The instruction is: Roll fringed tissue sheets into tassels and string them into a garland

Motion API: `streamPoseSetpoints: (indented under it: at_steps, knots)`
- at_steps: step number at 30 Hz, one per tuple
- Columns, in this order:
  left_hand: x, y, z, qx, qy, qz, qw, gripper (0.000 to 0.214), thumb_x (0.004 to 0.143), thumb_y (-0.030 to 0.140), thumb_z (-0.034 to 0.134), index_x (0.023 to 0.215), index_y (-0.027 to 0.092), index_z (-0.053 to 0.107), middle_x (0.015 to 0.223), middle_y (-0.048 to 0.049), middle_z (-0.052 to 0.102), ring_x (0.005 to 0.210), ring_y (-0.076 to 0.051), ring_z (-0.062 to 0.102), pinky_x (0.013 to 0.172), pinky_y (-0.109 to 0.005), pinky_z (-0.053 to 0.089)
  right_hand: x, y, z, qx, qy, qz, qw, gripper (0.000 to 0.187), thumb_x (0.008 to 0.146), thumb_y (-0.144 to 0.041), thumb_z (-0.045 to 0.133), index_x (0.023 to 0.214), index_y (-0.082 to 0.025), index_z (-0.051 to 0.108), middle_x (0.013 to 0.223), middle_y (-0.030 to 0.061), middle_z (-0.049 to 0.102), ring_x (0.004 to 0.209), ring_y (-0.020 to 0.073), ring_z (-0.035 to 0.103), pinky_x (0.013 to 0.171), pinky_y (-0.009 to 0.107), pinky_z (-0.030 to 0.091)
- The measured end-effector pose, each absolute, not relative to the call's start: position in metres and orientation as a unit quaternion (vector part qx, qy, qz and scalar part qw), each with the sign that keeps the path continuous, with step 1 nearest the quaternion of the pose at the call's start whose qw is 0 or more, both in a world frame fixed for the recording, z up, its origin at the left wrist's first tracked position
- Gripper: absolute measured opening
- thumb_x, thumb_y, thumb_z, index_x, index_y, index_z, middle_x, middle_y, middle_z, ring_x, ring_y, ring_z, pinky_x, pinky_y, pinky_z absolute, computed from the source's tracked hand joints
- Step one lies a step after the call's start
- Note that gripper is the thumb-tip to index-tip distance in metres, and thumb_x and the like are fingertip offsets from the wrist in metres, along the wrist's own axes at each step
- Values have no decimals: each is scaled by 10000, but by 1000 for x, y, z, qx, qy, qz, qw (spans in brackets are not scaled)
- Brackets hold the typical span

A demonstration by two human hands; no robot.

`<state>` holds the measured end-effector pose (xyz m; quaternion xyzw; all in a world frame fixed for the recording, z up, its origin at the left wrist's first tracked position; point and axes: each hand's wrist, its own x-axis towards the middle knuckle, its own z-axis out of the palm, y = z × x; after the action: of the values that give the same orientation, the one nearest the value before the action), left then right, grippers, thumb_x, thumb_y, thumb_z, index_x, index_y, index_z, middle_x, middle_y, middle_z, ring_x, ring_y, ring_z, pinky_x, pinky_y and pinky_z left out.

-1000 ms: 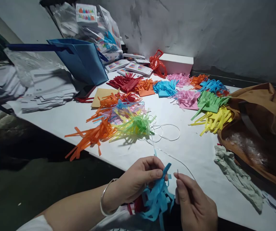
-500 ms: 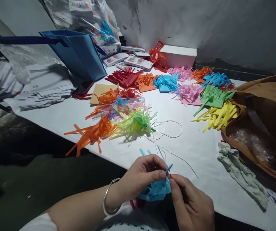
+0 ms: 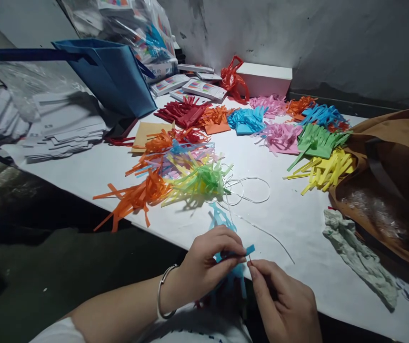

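My left hand, with a silver bangle on the wrist, pinches a blue fringed paper tassel at the near edge of the white table. Its strips stick up behind my fingers and hang down below them. My right hand is closed in a pinch right beside it, holding a thin needle against the tassel's folded top. A thin white string runs from my hands across the table to a loose coil. The string leads to a row of threaded tassels in orange, yellow and green.
Piles of fringed paper in red, orange, blue, pink, green and yellow lie across the far half of the table. A blue bag, stacked white cards, a white box, a brown cloth bag and a crumpled rag ring them.
The blue tassel has turned in my left hand so some strips now stand up behind the fingers. My right hand has closed in against the tassel's top.
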<state>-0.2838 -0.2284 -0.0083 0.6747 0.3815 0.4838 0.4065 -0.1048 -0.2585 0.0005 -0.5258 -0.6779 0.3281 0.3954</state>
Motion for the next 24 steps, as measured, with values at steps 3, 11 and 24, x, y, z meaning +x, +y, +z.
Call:
streamPoseSetpoints:
  at_steps: [3,11,24]
  knots:
    - [-287,-229,-5,761,342,461,302,138,918,79,605,993,171,675,912,-91,685,855,-176,617,763,-288,512,-104,-257,2,-551,-629,386,390,297,948,-424,539,795,-228,702,591,-17,603,504,110,532,533,227,396]
    - [-287,-228,-8,813,297,449,223,122,955,95,562,1027,153,641,901,-95,690,775,-159,580,712,-278,472,-110,-255,1,-548,-410,617,388,464,828,-578,680,1060,-176,691,532,-37,552,456,87,429,461,212,331]
    - [-271,-239,-26,822,270,434,252,72,926,112,579,959,174,593,878,-74,692,779,-161,620,728,-251,497,-100,-241,-19,-410,-486,458,621,83,972,-307,586,935,-265,647,691,-15,644,663,148,625,626,271,511]
